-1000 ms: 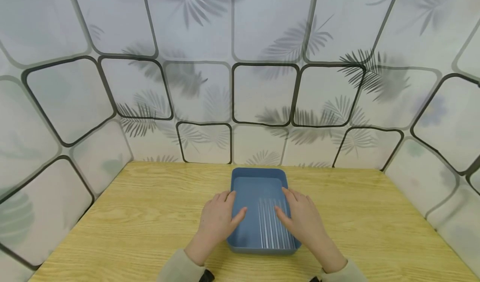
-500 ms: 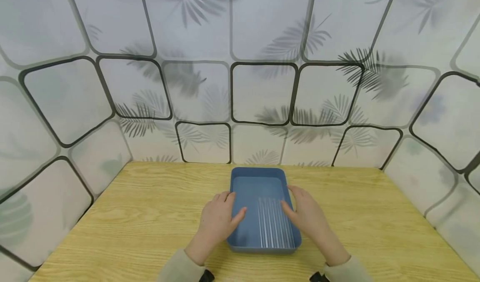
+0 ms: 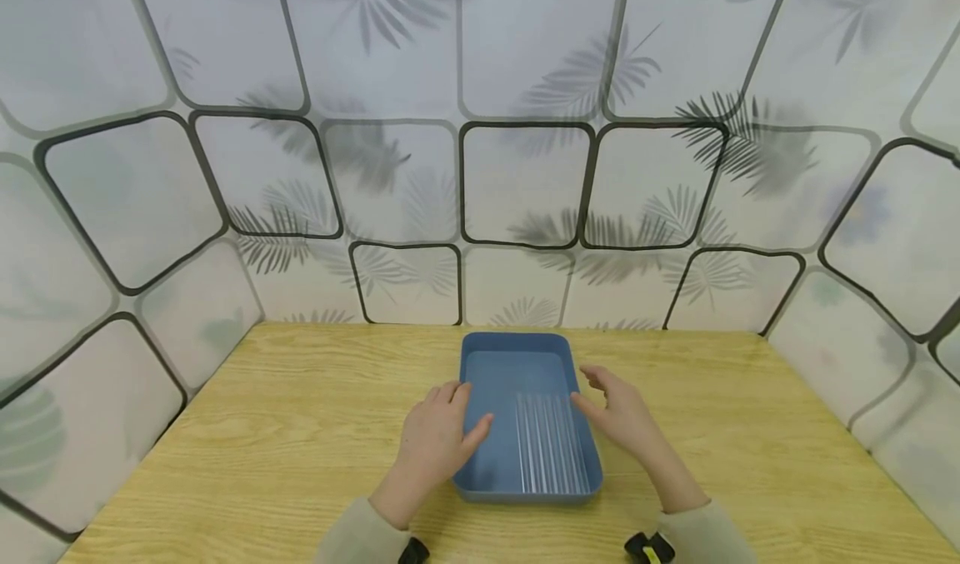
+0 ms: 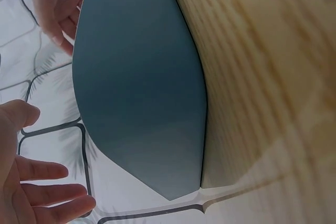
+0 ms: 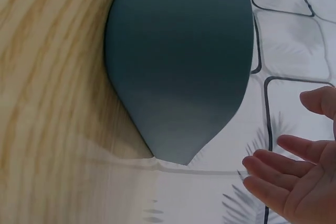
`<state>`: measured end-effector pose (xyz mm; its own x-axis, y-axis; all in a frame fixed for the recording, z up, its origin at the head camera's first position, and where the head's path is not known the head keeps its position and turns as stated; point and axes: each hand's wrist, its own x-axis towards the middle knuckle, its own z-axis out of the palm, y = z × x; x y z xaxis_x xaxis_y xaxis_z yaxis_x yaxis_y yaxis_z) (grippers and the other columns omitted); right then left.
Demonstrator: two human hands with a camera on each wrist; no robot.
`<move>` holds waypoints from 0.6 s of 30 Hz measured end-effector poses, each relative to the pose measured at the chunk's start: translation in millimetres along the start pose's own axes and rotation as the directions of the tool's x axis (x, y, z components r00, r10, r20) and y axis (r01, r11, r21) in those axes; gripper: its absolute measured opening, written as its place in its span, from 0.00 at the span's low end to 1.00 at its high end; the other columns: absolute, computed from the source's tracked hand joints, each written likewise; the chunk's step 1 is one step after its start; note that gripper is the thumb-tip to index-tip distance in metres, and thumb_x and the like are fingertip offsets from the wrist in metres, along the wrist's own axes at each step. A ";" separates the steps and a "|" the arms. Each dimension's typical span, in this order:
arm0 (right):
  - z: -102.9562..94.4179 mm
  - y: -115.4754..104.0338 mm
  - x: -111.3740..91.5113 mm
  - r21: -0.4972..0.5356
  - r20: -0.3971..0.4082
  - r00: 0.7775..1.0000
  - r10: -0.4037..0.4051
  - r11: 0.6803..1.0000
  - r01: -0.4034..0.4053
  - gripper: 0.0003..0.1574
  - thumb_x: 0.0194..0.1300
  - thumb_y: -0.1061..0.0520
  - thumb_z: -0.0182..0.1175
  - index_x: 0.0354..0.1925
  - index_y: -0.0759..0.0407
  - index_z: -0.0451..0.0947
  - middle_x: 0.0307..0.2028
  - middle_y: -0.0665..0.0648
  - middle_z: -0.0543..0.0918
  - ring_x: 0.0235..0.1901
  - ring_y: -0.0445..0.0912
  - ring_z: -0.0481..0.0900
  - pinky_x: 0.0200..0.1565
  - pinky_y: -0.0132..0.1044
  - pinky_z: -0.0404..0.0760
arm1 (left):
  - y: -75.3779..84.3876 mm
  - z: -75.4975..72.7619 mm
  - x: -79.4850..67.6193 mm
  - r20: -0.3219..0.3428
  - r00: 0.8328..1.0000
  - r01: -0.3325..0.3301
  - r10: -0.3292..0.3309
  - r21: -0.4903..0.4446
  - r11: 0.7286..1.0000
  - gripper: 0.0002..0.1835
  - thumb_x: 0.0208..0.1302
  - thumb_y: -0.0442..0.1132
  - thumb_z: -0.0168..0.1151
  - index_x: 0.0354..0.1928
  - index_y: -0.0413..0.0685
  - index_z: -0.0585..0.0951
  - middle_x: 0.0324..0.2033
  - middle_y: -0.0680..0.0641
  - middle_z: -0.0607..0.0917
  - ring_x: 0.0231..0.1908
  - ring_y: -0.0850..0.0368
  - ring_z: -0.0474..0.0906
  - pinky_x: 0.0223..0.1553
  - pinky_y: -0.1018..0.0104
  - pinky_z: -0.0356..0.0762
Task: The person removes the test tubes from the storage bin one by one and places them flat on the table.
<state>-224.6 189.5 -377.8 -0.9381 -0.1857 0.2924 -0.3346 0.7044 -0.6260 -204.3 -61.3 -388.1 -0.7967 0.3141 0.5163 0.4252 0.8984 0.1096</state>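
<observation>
Tray [image 3: 501, 381] between hands [image 3: 437, 432] [image 3: 627, 416] — leaf-patterned backdrop [image 3: 517, 185] behind (table [image 3: 315, 414] beneath).

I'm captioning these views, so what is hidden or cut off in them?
- Head view: part of the blue tray, along its left side, behind the left hand.
- Both wrist views: the tray's inside, behind its outer wall.
- Head view: the sleeves, cut off by the bottom edge.

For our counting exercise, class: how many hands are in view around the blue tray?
2: the left hand is at the left side of the blue tray, the right hand at its right side. No others show.
</observation>
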 end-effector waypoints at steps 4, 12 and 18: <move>-2.4 7.7 3.2 0.103 0.027 0.998 0.052 0.993 -0.054 0.29 0.61 0.57 0.55 0.56 0.71 0.63 0.51 0.71 0.70 0.51 0.61 0.68 0.51 0.51 0.67 | -0.3 0.2 0.2 -0.011 1.000 -0.005 0.005 -0.002 1.000 0.27 0.57 0.56 0.54 0.46 0.38 0.76 0.41 0.41 0.78 0.39 0.48 0.75 0.30 0.58 0.77; -6.1 20.9 6.6 0.230 0.084 0.986 0.145 0.960 -0.161 0.29 0.62 0.56 0.54 0.57 0.70 0.62 0.52 0.70 0.70 0.51 0.60 0.68 0.49 0.48 0.70 | -1.3 1.0 1.0 -0.011 1.000 -0.003 0.003 -0.016 1.000 0.28 0.56 0.56 0.55 0.47 0.38 0.75 0.41 0.41 0.78 0.39 0.48 0.75 0.30 0.59 0.77; -6.1 29.7 6.4 0.300 0.151 0.973 0.173 0.930 -0.211 0.30 0.63 0.56 0.53 0.58 0.72 0.60 0.52 0.71 0.69 0.52 0.60 0.67 0.49 0.48 0.70 | -1.0 1.6 0.6 -0.032 0.999 0.001 -0.002 -0.024 1.000 0.29 0.56 0.55 0.56 0.51 0.38 0.73 0.42 0.41 0.78 0.40 0.48 0.74 0.29 0.59 0.77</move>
<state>-240.0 213.5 -390.1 -0.9844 -0.1623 0.0676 -0.1398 0.4893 -0.8608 -205.9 -61.4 -389.2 -0.7833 0.3026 0.5431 0.4347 0.8911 0.1305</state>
